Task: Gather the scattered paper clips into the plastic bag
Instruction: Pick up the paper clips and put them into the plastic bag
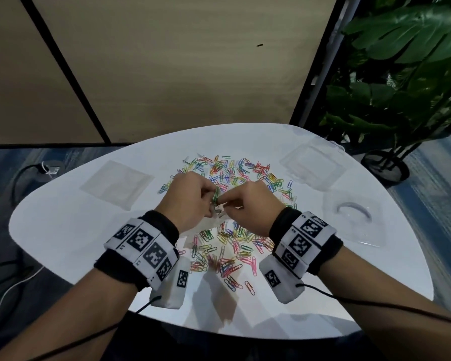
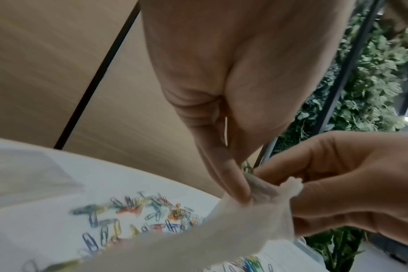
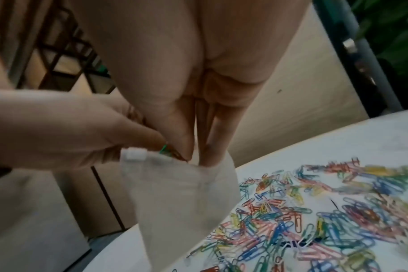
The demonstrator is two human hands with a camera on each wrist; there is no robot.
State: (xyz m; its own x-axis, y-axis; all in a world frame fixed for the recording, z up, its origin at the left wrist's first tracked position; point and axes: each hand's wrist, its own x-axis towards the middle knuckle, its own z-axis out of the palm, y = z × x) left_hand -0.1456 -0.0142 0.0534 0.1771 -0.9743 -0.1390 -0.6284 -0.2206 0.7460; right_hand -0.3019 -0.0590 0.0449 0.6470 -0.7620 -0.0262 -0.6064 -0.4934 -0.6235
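A: Two hands, one held bag, and more loose paper clips than we can count, spread over the white bench in red, pink, blue, green and yellow.

B: We agree on the clips. Beyond the held plastic bag we count three other clear things: a flat clear bag left of the clip heap, a shallow clear tray right of it, and a second clear tray nearer than that, with a grey curved piece in it.

A: The held bag is small, translucent and milky, with a thick white strip at its mouth. It hangs above the near part of the heap, its lower end sagging toward the bench.

B: Our left hand pinches the bag's mouth at one side, and a green clip sits at those fingertips, right at the opening. Whether it is pinched too, we cannot tell.

A: Our right hand grips the opposite lip, fingers curled round it, so the mouth is pulled apart between the two hands.

B: One potted plant stands on the floor beyond the heap, to its right.
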